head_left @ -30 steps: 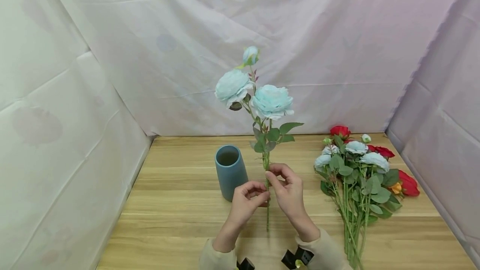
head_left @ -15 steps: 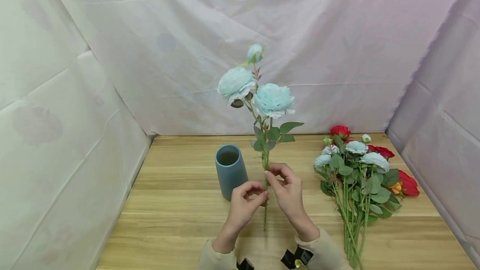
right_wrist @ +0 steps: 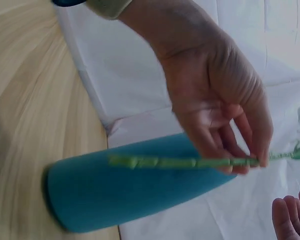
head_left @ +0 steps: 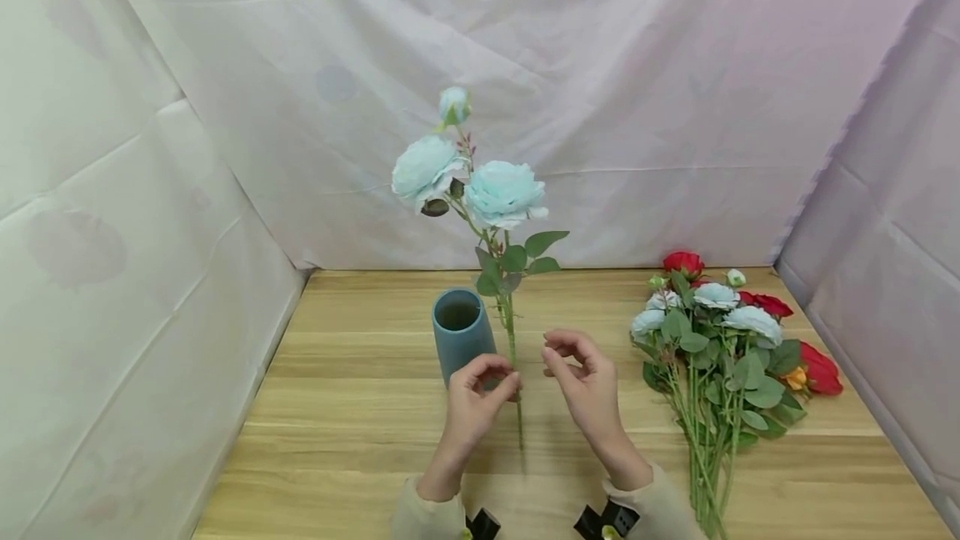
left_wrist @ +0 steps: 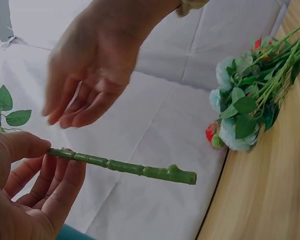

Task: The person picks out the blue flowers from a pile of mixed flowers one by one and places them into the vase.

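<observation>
My left hand (head_left: 474, 402) pinches the green stem (left_wrist: 120, 165) of a pale blue artificial flower (head_left: 504, 194) between thumb and fingers. The spray is held upright, with two full blooms and a bud at the top and leaves lower down; the stem's cut end hangs below the hand. Just right of the stem, my right hand (head_left: 588, 386) is apart from it, fingers loosely bent with nothing between them. A blue vase (head_left: 459, 336) stands upright behind my left hand, its mouth uncovered and its lower part partly hidden by that hand.
On the right of the wooden table (head_left: 337, 440) lies a pile of artificial flowers (head_left: 716, 357), pale blue, red and orange, stems toward me. A white cloth (head_left: 570, 65) hangs behind the table and along both sides.
My right hand has let go of the stem and moved slightly right. My left hand has shifted left with the flower, whose blooms now lean further left, toward the vase.
</observation>
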{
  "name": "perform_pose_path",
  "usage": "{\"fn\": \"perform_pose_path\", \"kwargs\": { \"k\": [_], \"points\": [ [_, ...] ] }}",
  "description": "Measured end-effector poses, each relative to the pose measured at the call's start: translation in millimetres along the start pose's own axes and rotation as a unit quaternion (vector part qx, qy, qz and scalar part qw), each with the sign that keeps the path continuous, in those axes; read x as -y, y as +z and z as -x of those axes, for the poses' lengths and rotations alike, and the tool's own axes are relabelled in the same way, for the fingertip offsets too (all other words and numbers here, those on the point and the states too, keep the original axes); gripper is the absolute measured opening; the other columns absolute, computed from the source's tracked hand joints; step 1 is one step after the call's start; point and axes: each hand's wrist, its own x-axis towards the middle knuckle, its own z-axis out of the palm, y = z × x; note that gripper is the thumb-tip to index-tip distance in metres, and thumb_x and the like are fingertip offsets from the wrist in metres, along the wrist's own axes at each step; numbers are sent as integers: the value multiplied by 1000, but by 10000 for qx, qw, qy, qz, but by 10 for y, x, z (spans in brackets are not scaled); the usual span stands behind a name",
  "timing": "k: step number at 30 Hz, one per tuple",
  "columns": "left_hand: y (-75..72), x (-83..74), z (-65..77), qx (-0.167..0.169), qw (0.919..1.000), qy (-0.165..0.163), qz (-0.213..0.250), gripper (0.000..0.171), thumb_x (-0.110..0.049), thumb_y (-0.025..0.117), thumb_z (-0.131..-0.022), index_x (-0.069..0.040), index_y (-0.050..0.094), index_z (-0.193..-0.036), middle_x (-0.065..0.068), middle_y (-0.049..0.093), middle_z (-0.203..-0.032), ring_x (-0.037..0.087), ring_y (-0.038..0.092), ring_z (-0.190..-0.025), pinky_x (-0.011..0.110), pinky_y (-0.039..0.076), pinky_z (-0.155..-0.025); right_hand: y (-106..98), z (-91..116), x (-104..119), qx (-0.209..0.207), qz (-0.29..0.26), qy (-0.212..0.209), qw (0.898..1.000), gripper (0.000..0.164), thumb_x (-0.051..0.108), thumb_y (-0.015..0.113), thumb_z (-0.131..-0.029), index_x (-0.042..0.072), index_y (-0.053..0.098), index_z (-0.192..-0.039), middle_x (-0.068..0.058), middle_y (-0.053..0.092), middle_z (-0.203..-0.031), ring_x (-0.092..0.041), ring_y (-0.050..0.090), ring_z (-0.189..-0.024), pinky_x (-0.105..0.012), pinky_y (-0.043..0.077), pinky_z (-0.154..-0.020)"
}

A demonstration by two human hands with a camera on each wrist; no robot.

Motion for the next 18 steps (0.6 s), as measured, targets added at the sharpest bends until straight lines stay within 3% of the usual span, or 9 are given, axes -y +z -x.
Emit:
{"fn": "perform_pose_path", "kwargs": {
  "k": [4, 10, 18],
  "points": [
    [-78, -55, -56, -165, 9996, 160, -145, 9, 13, 64, -80, 13, 60, -87, 22, 60, -78, 8, 59, -70, 29, 55, -53, -140, 57, -75, -190, 121, 189, 9996, 13, -6, 61, -87, -7, 63, -100, -14, 60, -87, -14, 59, -73, -25, 54, -58],
    [-197, -174, -200, -367, 9969, 609, -348, 11, 19, 60, -79, 12, 60, -87, 13, 61, -80, 8, 58, -71, 20, 51, -51, -383, 172, -231, -566, 458, 633, 9953, 16, -7, 61, -86, -9, 63, -101, -12, 62, -86, -14, 60, -72, -25, 54, -59],
    [-355, -540, -521, -720, 9919, 927, -479, 7, 11, 61, -82, 14, 59, -88, -3, 64, -80, 7, 61, -69, 22, 53, -56, -730, 295, -415, -1078, 969, 878, 9855, 17, -8, 61, -85, -8, 64, -103, -4, 62, -88, -8, 59, -74, -19, 52, -60]
  ]
}}
